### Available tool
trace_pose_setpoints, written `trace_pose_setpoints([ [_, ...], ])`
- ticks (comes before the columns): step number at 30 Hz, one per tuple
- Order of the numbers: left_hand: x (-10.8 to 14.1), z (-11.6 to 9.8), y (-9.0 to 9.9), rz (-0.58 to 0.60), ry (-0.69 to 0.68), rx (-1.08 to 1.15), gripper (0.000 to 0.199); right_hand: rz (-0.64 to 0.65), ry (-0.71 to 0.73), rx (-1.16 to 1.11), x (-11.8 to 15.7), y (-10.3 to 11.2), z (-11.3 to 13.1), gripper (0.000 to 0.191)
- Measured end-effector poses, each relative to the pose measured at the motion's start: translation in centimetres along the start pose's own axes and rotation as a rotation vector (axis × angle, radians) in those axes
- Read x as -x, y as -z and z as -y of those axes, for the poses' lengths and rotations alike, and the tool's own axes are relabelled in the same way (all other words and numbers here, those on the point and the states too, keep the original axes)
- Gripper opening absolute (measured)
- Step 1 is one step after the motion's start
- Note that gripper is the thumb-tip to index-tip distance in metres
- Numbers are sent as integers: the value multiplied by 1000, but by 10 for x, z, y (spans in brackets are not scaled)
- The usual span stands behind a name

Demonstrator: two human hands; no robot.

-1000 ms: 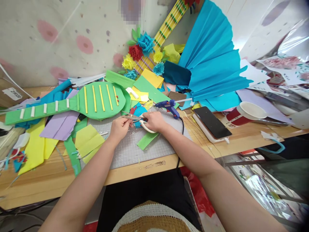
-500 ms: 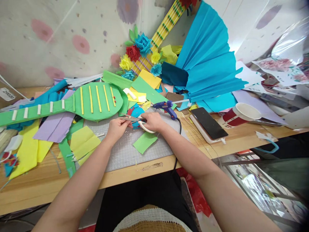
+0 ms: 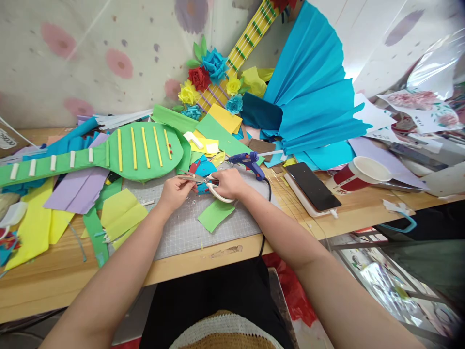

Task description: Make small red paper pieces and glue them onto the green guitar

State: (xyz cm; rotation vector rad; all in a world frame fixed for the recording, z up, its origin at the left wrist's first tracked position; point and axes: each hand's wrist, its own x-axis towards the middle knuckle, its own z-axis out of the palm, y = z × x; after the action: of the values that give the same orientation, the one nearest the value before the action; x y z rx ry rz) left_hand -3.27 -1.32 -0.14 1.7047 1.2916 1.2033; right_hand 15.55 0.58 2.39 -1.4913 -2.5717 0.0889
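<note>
My right hand (image 3: 229, 183) is closed around the white handles of a pair of scissors (image 3: 221, 195), whose blades point left toward my other hand. With its fingers pinched at the blade tips, my left hand (image 3: 177, 193) grips something too small to make out. Blue paper scraps (image 3: 205, 168) with bits of red lie just behind the scissors. A green paper piece (image 3: 216, 215) rests on the grey cutting mat (image 3: 178, 237) in front of my hands. Behind them to the left lies a green paper guitar (image 3: 141, 150) with yellow strips on its body and white ones along its neck.
A blue glue gun (image 3: 250, 162) lies right of my hands, its black cord (image 3: 268, 203) running over the table edge. Farther right are a phone (image 3: 313, 186) and a paper cup (image 3: 363, 174). A flowered yellow guitar (image 3: 247, 43) and blue crepe paper (image 3: 316, 87) stand behind.
The view has shifted slightly, so things on the table sit a little farther left. Both hands keep nearly the same pose at the scissors.
</note>
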Motion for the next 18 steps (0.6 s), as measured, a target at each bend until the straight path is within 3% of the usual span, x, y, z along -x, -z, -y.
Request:
trace_pose_setpoints([
  [3, -1, -2, -2, -19, 57, 84, 19, -14, 0, -4, 0, -1, -2, 34],
  [8, -1, 1, 0, -96, 61, 9, 18, -81, 39, -38, 0, -3, 0, 32],
  [12, 2, 5, -1, -61, 75, 14, 20, -87, 36, -57, 1, -2, 3, 30],
  [18, 6, -5, -1, -102, -8, -126, 19, -59, -2, -47, 1, -1, 6, 33],
])
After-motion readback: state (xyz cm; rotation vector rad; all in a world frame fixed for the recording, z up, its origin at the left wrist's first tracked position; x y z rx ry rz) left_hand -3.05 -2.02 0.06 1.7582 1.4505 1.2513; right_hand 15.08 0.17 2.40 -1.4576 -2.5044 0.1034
